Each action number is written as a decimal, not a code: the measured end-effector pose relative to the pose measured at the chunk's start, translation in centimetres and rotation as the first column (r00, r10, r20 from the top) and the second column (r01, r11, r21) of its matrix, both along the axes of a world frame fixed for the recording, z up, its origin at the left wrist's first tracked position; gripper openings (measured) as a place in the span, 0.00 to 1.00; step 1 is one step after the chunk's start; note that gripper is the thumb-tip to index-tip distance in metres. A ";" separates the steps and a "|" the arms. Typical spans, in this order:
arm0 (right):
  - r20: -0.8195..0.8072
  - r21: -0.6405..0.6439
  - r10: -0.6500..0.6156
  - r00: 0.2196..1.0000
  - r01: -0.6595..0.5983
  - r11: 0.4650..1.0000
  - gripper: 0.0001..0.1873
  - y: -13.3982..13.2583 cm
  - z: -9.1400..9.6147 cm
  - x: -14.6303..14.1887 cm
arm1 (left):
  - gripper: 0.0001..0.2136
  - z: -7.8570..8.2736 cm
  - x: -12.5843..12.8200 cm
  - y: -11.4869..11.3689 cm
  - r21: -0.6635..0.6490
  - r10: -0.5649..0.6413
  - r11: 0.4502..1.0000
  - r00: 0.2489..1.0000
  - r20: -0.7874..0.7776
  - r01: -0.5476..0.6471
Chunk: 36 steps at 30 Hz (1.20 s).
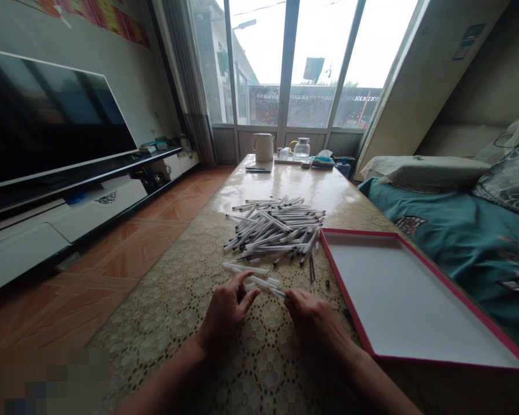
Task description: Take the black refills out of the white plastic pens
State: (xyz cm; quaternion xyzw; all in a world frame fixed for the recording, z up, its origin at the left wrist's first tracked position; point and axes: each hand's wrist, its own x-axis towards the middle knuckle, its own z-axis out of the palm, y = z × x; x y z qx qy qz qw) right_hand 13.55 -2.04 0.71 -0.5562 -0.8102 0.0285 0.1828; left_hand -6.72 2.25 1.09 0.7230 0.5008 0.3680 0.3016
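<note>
Head: tube in right grip

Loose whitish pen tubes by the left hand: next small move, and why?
I'd probably have the left hand pinch one of the loose whitish pen tubes: its thumb and forefinger stand apart right by them, while the right hand is occupied, pinching a slim pen piece close by.

Daylight from the overexposed window glares off the far end of the surface; the foreground is dim, the TV faintly reflective, the edges stretched, the bottom-left corner blocky and pixelated
</note>
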 end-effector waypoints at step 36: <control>-0.683 -0.282 -0.128 0.719 -0.097 0.955 0.14 -0.3 -0.4 1.3 | 0.13 -0.1 -0.3 0.2 -0.495 0.233 0.821 0.626 0.744 0.283</control>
